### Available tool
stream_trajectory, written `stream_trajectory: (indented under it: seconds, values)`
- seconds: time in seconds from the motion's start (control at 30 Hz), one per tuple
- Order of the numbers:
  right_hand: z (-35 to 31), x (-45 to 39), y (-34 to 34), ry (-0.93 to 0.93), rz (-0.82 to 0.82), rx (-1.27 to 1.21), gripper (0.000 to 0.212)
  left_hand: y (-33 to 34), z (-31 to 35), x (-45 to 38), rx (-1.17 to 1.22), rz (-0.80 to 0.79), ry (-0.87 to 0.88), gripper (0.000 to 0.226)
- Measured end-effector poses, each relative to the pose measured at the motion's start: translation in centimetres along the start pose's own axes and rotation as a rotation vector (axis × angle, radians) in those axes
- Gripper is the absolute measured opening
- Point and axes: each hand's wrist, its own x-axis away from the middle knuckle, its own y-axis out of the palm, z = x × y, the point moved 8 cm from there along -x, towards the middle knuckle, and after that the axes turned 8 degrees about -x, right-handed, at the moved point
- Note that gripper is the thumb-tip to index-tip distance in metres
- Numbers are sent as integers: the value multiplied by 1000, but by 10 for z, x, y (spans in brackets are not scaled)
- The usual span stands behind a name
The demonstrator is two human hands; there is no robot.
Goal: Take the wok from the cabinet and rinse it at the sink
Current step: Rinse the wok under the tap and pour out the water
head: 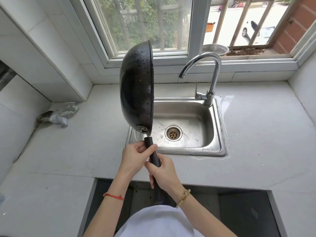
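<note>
A: Grip? Note both hands.

B: Left hand [135, 155] wrapped around the handle [152, 152] near the top end, thumb across the front. Right hand [164, 171] closed on the same handle lower down, fingers curled behind it.

A: And the wok?

B: The wok [136, 88] stands on edge, nearly upright, open side turned right, over the left rim of the sink [217, 134]. Droplets on its dark underside; basin floor wet around the drain [173, 134].

A: Tap running?

B: No stream visible at the faucet [205, 72] spout, though glare makes a thin trickle hard to rule out.

A: Step in hand?

B: Judged: rinse largely done, draining the water off. Next move calls for a steady two-handed hold, tipping so runoff falls inside the basin, not onto the counter [265, 151].
</note>
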Motion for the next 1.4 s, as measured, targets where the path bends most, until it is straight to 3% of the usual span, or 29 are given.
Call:
stream_trajectory:
  seconds: [0.47,1.4]
  values:
    - [3,-4,-3,26,-36,45,15,4,-1,1,-46,8,-3,6]
    - [-2,2,-11,-8,-74,37,13,10,7,9,-42,37,33,15]
